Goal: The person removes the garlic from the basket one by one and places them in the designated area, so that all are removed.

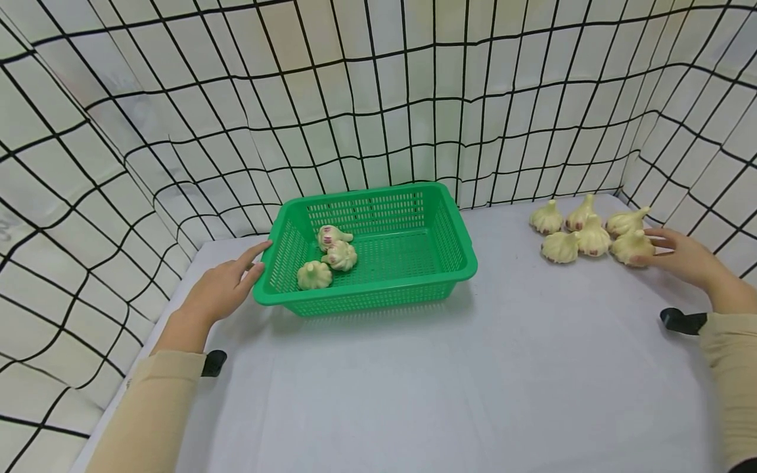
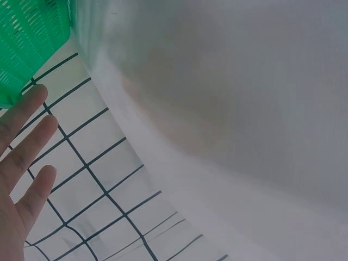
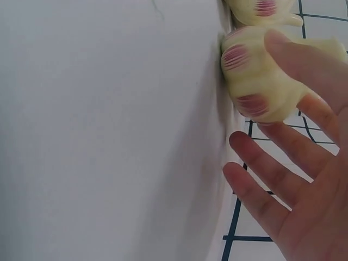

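A green plastic basket sits on the table, with three garlic bulbs in its left part; one is the bulb near the front. My left hand is at the basket's left end, its straight fingers touching the rim. At the far right, my right hand pinches a garlic bulb at the edge of a cluster. In the right wrist view the thumb lies over this purple-streaked bulb, with a finger behind it and the other fingers spread apart. The bulb appears to rest on the table.
Several more garlic bulbs stand close together beside the pinched one. Black-lined netting over white cloth rises behind the table and along both sides. The white table surface stretches in front of the basket.
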The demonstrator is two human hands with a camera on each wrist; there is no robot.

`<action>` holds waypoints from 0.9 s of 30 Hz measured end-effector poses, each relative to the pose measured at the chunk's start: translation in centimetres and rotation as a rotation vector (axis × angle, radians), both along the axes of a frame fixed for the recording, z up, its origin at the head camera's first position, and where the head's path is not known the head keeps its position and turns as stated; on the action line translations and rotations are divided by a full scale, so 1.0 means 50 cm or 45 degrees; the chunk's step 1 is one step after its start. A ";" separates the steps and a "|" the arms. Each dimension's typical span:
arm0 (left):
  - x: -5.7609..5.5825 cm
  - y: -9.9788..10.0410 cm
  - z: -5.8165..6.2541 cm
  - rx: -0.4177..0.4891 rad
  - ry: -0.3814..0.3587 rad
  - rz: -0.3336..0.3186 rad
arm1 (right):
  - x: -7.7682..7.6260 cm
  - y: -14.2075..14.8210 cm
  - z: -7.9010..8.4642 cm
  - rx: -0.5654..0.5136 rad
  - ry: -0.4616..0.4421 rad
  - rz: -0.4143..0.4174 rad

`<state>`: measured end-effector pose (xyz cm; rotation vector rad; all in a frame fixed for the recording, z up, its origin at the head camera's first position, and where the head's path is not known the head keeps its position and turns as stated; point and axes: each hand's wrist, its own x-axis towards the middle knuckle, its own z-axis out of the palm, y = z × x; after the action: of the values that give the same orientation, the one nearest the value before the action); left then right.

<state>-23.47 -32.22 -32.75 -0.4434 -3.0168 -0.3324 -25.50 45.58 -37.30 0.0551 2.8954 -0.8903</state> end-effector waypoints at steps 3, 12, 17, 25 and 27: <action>0.000 0.000 -0.001 0.004 0.000 0.000 | 0.006 0.002 -0.003 0.017 0.036 -0.006; -0.001 0.000 -0.001 -0.001 -0.002 0.005 | 0.027 0.002 0.004 0.107 0.204 -0.044; -0.002 0.000 -0.001 0.000 -0.005 0.012 | 0.034 -0.001 0.016 0.071 0.308 -0.115; -0.001 0.000 -0.001 0.000 -0.009 0.007 | 0.042 -0.030 0.050 0.030 0.405 -0.223; 0.000 0.000 0.000 -0.001 -0.007 0.004 | 0.043 -0.040 0.059 0.040 0.427 -0.221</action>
<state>-23.48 -32.21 -32.76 -0.4381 -3.0226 -0.3331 -23.32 43.58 -34.34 0.1783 3.2573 -0.9637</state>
